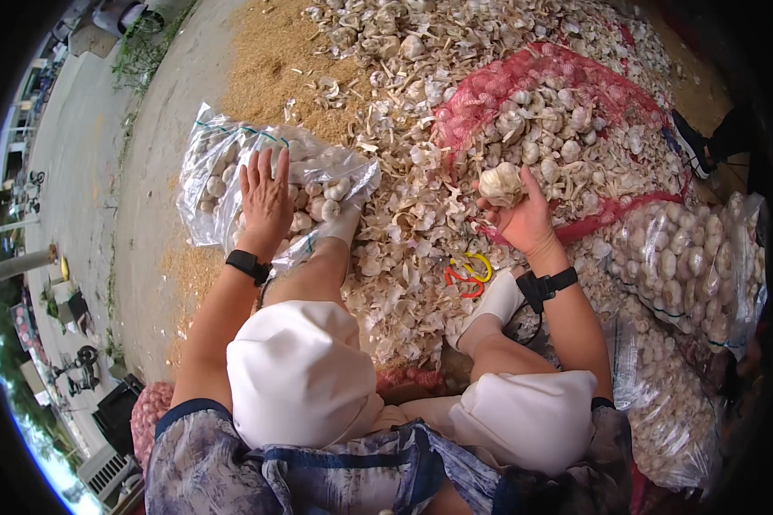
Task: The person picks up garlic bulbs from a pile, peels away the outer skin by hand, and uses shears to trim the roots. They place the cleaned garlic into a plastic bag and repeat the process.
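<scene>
My right hand (526, 216) is palm up and holds a garlic bulb (501, 184) in its fingers, in front of a red mesh bag (465, 107) spread open with many loose garlic bulbs. My left hand (264, 196) has its fingers stretched out, back of the hand up, over a clear plastic bag (199, 193). Whitish garlic bulbs (331, 209) show inside that bag and at its mouth. Whether the left palm touches the plastic is hidden. Between my feet, a tool with yellow and red loop handles (481, 264) lies on the garlic skins; its blades are not visible.
Papery garlic skins (408, 249) cover the ground between my legs. Full clear bags of garlic (674, 257) stand at the right. A dark shoe (694, 146) of another person is at the far right. Tan chaff (275, 60) lies at the far left beside concrete.
</scene>
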Demonstrator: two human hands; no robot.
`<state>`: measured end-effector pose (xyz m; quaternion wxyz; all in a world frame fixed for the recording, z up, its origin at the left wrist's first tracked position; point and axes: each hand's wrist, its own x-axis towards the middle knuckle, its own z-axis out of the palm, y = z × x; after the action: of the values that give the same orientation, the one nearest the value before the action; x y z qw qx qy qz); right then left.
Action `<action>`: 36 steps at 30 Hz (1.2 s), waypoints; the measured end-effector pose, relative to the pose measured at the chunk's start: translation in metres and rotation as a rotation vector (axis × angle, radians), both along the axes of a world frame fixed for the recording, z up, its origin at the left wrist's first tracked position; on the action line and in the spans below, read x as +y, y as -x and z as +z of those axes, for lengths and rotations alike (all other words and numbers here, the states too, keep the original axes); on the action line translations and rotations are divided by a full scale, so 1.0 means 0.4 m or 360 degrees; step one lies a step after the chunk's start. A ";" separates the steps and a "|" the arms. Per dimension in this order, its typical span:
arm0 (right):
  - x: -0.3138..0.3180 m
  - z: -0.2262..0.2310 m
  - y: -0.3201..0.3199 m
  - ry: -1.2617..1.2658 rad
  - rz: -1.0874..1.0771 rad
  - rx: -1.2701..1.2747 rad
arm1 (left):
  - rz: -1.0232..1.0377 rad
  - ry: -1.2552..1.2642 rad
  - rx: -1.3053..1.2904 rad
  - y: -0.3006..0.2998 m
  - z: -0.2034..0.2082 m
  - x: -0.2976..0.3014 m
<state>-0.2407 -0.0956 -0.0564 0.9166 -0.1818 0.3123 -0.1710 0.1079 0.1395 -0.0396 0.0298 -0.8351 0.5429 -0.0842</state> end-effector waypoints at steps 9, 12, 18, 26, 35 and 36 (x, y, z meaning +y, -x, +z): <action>0.058 -0.161 0.060 0.1337 0.0939 0.1148 | 0.0603 0.0063 0.0030 -0.068 -0.029 0.166; 0.055 -0.078 0.008 0.2220 0.1528 0.1226 | 0.0997 0.0208 0.0471 -0.058 -0.016 0.282; 0.091 -0.021 -0.284 0.2409 0.1890 0.1028 | 0.1870 0.1211 0.1752 -0.003 -0.203 0.434; 0.223 -0.285 -0.551 0.2012 0.0934 0.1286 | 0.1829 0.1939 0.2529 0.010 -0.080 0.364; 0.263 0.088 -0.662 0.2730 0.0845 0.1383 | 0.1164 0.2396 0.1979 -0.225 0.094 0.466; 0.261 0.125 -0.664 0.2617 0.0782 0.1171 | 0.1151 0.2345 0.1942 -0.254 0.135 0.479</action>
<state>0.0248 0.0088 -0.0063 0.3539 -0.8771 0.3168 -0.0715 0.2096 0.3312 0.0145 -0.7489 -0.6602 -0.0057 0.0566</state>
